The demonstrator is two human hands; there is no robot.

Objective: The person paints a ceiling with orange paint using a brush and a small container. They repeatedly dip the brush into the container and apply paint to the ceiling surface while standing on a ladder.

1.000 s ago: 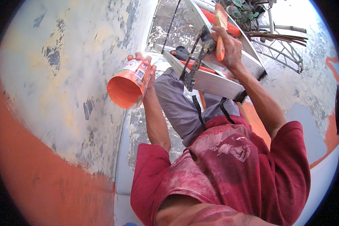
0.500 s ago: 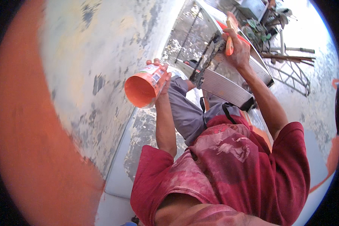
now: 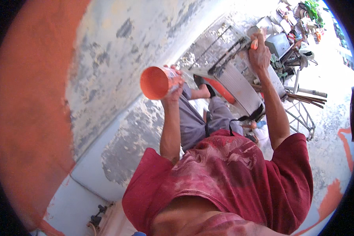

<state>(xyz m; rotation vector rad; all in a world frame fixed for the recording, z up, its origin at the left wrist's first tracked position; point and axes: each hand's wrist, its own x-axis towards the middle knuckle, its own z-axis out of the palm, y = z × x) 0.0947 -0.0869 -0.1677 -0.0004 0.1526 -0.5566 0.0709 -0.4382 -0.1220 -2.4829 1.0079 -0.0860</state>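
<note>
My left hand is wrapped round a paint cup tipped on its side towards me, its inside coated in orange. Its outer wall carries a label, partly covered by my fingers. Farther off to the right, my right hand is closed round a paintbrush with an orange handle. The bristle end points away and is hard to make out. Below and between my hands stands a metal ladder, near my legs in grey trousers. The brush touches nothing that I can see.
On the left, the wall is painted orange beside a bare, patchy grey-white stretch. At the far right lie a grey box, leafy plants, long rods and a metal lattice frame. Orange patches mark the right-hand surface.
The view has turned, bringing more of the clutter at far right into sight. My right hand with the brush shows farther right and higher; the cup shows slightly right, turned more sideways.
</note>
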